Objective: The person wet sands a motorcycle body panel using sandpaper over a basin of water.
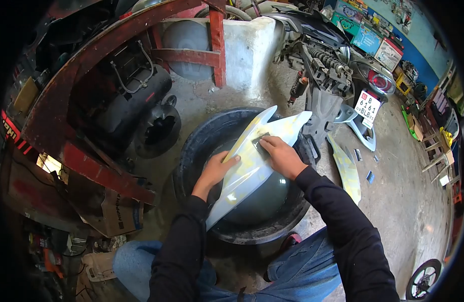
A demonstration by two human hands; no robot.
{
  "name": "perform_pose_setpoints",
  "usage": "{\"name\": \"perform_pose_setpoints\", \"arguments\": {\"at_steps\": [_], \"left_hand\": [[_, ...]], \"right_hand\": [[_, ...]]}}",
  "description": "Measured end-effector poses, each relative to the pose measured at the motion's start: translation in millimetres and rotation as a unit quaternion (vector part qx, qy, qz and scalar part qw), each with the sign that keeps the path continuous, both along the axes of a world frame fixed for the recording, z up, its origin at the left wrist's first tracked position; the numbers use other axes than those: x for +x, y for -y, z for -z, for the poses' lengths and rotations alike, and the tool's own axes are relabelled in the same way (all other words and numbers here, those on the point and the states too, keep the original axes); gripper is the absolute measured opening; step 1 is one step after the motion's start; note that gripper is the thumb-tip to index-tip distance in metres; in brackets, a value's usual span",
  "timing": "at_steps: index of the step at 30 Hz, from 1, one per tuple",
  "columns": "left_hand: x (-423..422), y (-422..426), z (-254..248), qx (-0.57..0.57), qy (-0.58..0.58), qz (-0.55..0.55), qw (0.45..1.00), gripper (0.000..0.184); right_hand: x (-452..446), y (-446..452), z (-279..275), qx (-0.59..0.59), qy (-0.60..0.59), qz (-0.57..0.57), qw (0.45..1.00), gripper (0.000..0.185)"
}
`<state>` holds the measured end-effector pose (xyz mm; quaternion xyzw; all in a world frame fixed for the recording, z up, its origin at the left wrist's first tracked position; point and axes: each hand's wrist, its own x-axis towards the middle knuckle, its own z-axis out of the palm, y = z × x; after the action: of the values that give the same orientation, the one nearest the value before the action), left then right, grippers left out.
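Note:
A white motorcycle body panel (248, 171) with yellowish patches lies slanted across a black tub (183, 163), its two pointed ends toward the far right. Cloudy water (264, 204) shows in the tub below it. My left hand (215, 172) grips the panel's left edge, thumb on top and the other fingers partly hidden. On the panel's upper face, my right hand (282, 157) presses a small dark piece of sandpaper (257, 143) under its fingertips. Wet, greyish smears surround the sandpaper.
Right of the tub, another patched panel (346, 171) lies on the concrete floor near small blue pieces (370, 176). A partly stripped motorcycle (325, 65) stands beyond. At left are a red frame (106, 173) and a black tank (126, 93). A wheel (424, 279) lies lower right.

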<state>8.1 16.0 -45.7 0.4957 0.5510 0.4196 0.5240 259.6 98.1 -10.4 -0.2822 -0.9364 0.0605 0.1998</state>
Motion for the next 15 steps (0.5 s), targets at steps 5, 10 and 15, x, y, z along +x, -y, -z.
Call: {"name": "perform_pose_setpoints", "arguments": {"at_steps": [5, 10, 15], "left_hand": [[14, -3, -17, -0.015, -0.135, -0.096, 0.986, 0.048], [2, -10, -9, 0.031, -0.059, -0.143, 0.988, 0.050], [-18, -15, -12, 0.073, -0.080, -0.146, 0.983, 0.056]], "right_hand": [[-6, 0, -7, 0.004, 0.011, 0.045, 0.999, 0.039], [-9, 6, -7, -0.036, -0.116, 0.080, 0.989, 0.026], [-20, 8, -12, -0.221, -0.163, 0.219, 0.936, 0.023]]}}
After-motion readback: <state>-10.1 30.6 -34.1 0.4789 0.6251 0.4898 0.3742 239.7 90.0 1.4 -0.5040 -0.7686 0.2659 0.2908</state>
